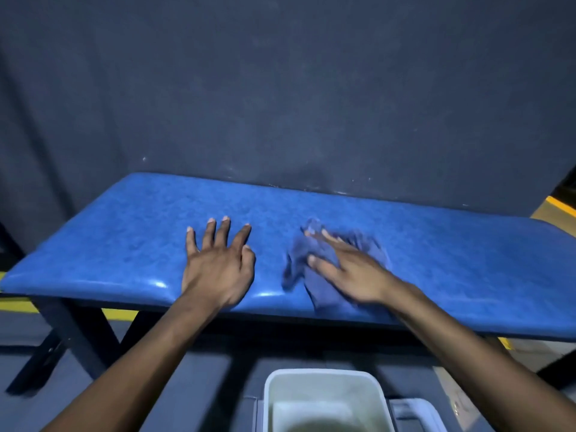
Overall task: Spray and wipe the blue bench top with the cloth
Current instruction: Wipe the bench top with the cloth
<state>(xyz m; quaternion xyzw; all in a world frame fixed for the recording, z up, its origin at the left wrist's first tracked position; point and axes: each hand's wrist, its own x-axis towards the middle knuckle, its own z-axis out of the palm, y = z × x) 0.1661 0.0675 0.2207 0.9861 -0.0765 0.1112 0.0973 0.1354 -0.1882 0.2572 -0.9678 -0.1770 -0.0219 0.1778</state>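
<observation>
On the blue bench top, left hand flat with fingers spread, right hand pressing straight fingers on the cloth.

Dim, bluish, motion-blurred, wide-angle bowing.

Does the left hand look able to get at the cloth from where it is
Probably yes. The left hand rests flat on the blue bench top beside the cloth, with only bare bench surface between them. The right hand already presses on the cloth, so it would crowd that side.
</observation>
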